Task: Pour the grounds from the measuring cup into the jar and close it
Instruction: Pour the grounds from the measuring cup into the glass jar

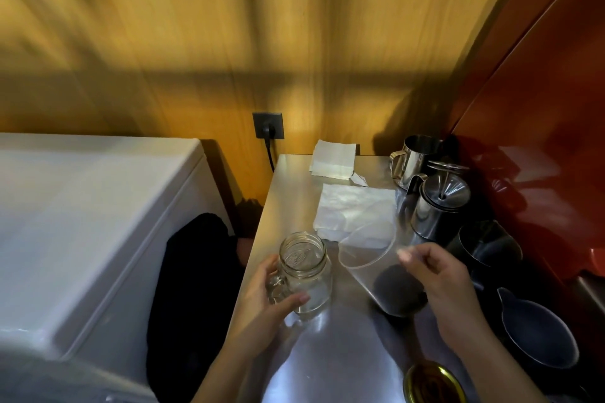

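Note:
A clear glass jar (306, 271) with a handle stands upright and open on the steel counter (343, 353). My left hand (266, 301) grips it around the handle side. To its right, my right hand (442, 281) holds a clear plastic measuring cup (370, 258), tilted with its mouth toward the jar. Dark grounds (397, 288) lie in the cup's bottom. A gold lid (432, 383) rests on the counter at the front edge, inner side up.
Steel pitchers (412, 157) and a steel pot with a funnel (438, 206) stand at the back right, with black cups (487, 245) and a dark bowl (540, 334) along the right. White paper napkins (355, 209) lie behind the jar. A white appliance (82, 222) is left of the counter.

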